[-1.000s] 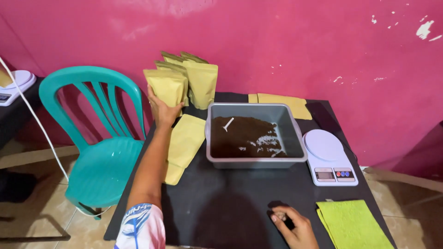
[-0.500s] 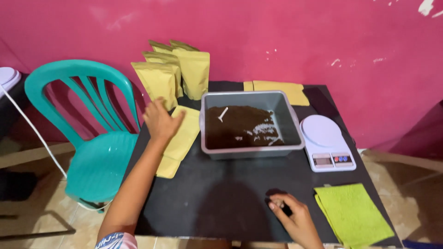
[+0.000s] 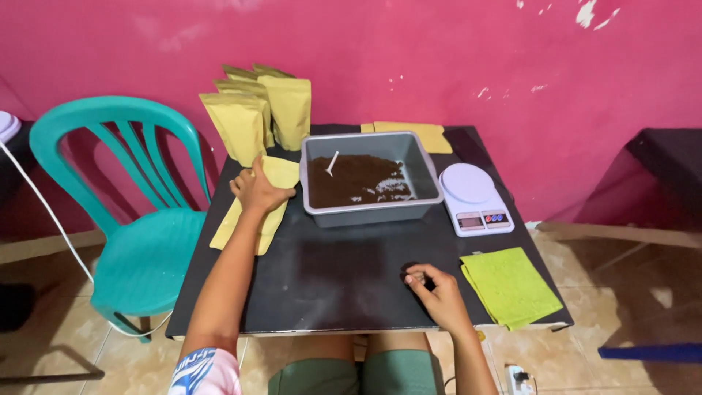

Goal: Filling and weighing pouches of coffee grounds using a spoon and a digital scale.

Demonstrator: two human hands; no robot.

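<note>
The flat pouches point(image 3: 256, 205) and standing pouches point(image 3: 252, 117) look like matt yellow-brown paper. The surface point(image 3: 344, 278) is matt black, faintly rough. The tub point(image 3: 369, 208) is smooth grey plastic holding coarse dark grounds point(image 3: 358, 183). The scale point(image 3: 475, 197) is glossy white plastic; the chair point(image 3: 139, 256) is shiny teal plastic.
</note>
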